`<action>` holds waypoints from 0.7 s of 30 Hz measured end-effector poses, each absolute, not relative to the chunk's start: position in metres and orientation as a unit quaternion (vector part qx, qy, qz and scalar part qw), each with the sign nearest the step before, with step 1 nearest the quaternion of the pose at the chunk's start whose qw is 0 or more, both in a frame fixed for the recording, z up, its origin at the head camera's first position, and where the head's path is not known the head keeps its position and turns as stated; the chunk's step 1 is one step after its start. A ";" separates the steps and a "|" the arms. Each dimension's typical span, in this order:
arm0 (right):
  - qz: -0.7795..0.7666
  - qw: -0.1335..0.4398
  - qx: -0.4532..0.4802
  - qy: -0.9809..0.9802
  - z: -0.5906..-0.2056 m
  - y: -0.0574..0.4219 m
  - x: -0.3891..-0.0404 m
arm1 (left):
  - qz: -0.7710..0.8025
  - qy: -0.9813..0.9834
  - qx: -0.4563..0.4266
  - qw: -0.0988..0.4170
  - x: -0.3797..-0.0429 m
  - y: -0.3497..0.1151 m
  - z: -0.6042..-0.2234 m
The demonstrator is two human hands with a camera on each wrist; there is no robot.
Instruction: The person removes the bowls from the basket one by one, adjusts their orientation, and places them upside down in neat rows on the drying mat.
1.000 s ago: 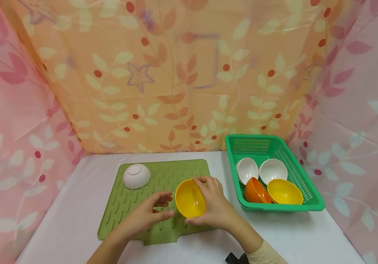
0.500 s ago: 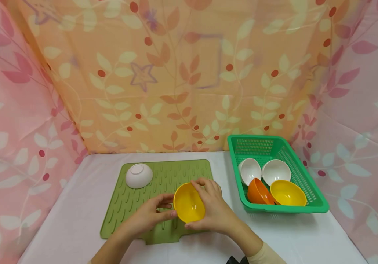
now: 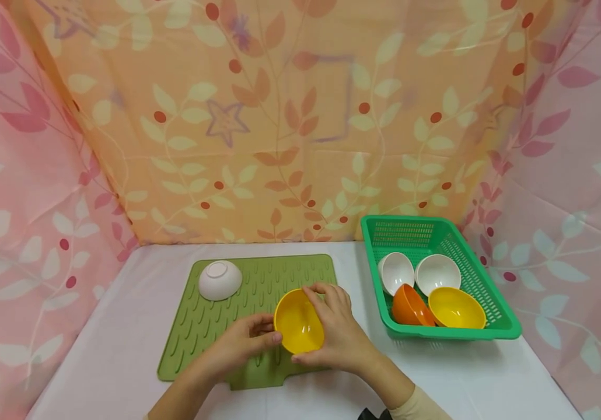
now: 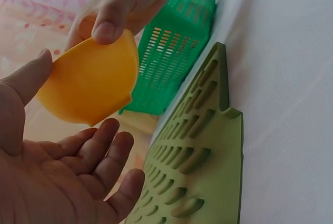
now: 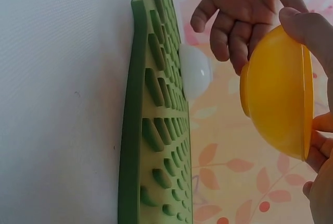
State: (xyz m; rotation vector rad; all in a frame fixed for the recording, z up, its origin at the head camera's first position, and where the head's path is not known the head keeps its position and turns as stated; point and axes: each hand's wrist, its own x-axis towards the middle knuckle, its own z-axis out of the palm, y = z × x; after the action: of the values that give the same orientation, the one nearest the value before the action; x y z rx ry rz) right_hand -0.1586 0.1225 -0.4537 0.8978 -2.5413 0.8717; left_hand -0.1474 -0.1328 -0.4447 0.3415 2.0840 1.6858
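My right hand (image 3: 342, 332) grips a yellow bowl (image 3: 300, 326) by its rim, thumb on the near side and fingers on the far side. The bowl is tipped on its side, its hollow facing me, above the green ribbed drying mat (image 3: 258, 277). From the left, my left hand (image 3: 237, 344) reaches to the bowl with its thumb right at the rim. In the left wrist view, the loosely bent fingers (image 4: 101, 153) of that hand spread below the bowl's foot. An upside-down white bowl (image 3: 220, 281) rests on the mat's far left part.
A green plastic basket (image 3: 447, 332) stands to the right of the mat. It holds two white bowls (image 3: 438, 274), an orange bowl (image 3: 411, 306) and another yellow bowl (image 3: 458, 309). Patterned curtains (image 3: 300, 192) enclose the white-covered table (image 3: 116, 326) at the back and sides.
My left hand has come right to the yellow bowl's left edge. The bowl in my right hand has turned and shifted slightly. The other bowls stay put.
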 end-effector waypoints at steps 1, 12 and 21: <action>0.303 0.156 0.315 -0.886 -0.454 0.122 -0.159 | 0.614 0.749 0.119 0.221 -0.148 -0.133 -0.445; 0.293 0.181 0.336 -0.877 -0.459 0.115 -0.159 | 0.651 0.723 0.066 0.222 -0.153 -0.131 -0.444; 0.338 0.156 0.327 -0.868 -0.449 0.119 -0.158 | 0.647 0.742 0.050 0.169 -0.153 -0.133 -0.439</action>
State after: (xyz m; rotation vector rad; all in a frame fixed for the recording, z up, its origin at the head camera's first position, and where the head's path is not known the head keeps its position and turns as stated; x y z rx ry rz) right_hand -0.1579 0.1192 -0.4489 0.9369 -2.4870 0.9690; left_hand -0.1525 -0.1334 -0.4392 0.1412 2.1108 1.8386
